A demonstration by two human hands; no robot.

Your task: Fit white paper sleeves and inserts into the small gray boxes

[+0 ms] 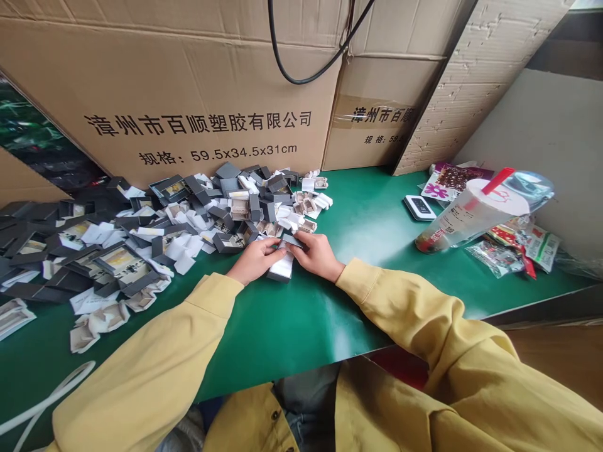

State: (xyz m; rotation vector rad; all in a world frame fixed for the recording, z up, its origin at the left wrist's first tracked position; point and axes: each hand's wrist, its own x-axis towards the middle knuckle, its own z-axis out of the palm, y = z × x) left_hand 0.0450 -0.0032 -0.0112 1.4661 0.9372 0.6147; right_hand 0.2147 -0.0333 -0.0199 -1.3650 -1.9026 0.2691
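Note:
My left hand [258,258] and my right hand [316,252] meet near the middle of the green table, in front of the pile. Between their fingertips they grip a small dark grey box piece [291,241], one hand at each side. Just below it, a small white box [281,269] sits between the hands, its upper end partly hidden by fingers. Behind and to the left spreads a heap of dark grey small boxes [127,267], mixed with crumpled white paper pieces [183,251].
Large cardboard boxes [211,81] stand behind the green table [301,339]. A black cable [301,81] hangs in front of them. At the right are a drink cup [464,216], a small white device [419,208] and snack packets [541,246]. White cable [51,398] lies lower left.

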